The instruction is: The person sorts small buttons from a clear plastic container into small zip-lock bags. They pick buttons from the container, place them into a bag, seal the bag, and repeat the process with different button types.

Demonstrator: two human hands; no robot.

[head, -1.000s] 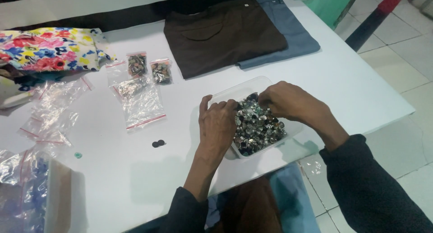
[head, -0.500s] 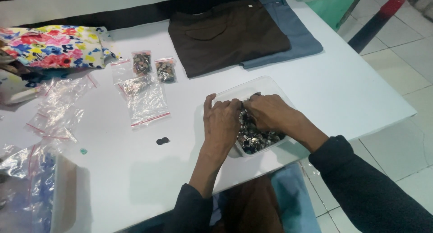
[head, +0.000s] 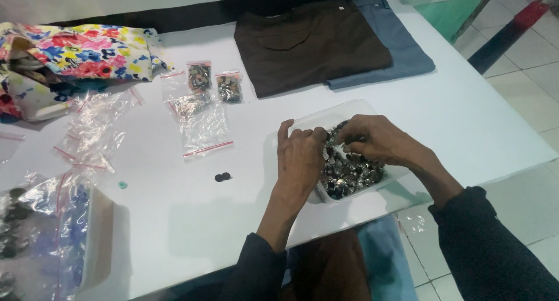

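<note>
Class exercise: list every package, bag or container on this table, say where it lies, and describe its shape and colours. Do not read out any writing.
Clear tub: right of centre, rectangular, full of dark shiny buttons; both hands in it.
Two small filled bags: top centre, clear, dark contents.
Flat zip bag: below them, clear, red strip.
Empty bags: left, crumpled, clear, red strips.
Large bag: bottom left, clear, bluish, dark pieces inside.

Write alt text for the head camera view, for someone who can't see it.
Both hands, left hand and right hand, pick through dark buttons in a clear plastic tub on a white table. Small zip bags, folded brown cloth and floral fabric lie beyond.
</note>
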